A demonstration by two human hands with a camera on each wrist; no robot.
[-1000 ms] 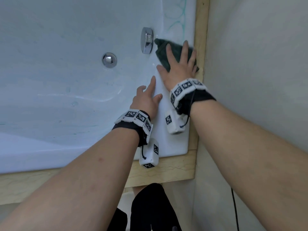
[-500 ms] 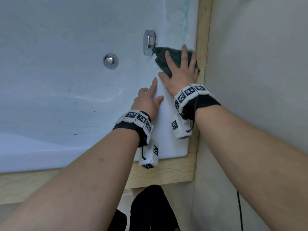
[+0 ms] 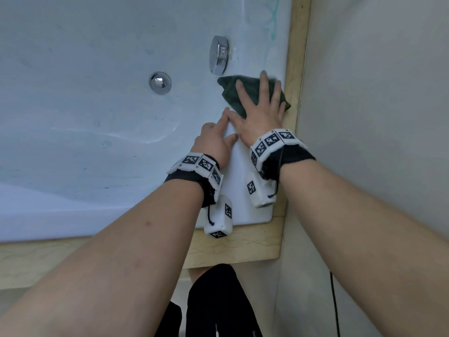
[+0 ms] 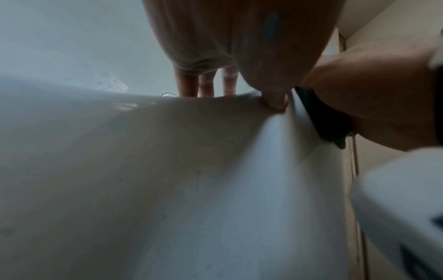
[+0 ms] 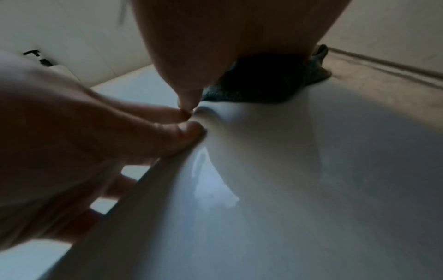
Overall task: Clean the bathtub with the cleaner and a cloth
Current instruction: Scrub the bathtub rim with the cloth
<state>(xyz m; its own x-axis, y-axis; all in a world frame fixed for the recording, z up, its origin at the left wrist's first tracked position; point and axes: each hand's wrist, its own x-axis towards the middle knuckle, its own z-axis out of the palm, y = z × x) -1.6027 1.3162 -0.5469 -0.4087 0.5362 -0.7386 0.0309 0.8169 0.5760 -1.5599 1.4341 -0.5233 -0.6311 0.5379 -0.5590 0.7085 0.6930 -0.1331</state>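
Observation:
The white bathtub (image 3: 85, 117) fills the head view, with its corner rim (image 3: 240, 190) under both my wrists. A dark green cloth (image 3: 230, 93) lies on the rim's right end, just below the chrome overflow plate (image 3: 219, 55). My right hand (image 3: 262, 103) presses flat on the cloth with fingers spread; in the right wrist view the cloth (image 5: 258, 83) sits under the palm. My left hand (image 3: 213, 139) rests on the rim beside it, thumb on top, fingers (image 4: 187, 83) hanging down the inner wall. No cleaner bottle is in view.
A chrome drain plug (image 3: 160, 82) sits in the tub floor to the left. Faint green marks (image 3: 273, 25) streak the tub's far right edge. A pale wooden frame (image 3: 295, 69) borders the tub, and a grey wall (image 3: 376, 93) rises close on the right.
My right hand has slid the cloth along the rim toward me, from beside the overflow plate to below it. The left hand has stayed on the rim.

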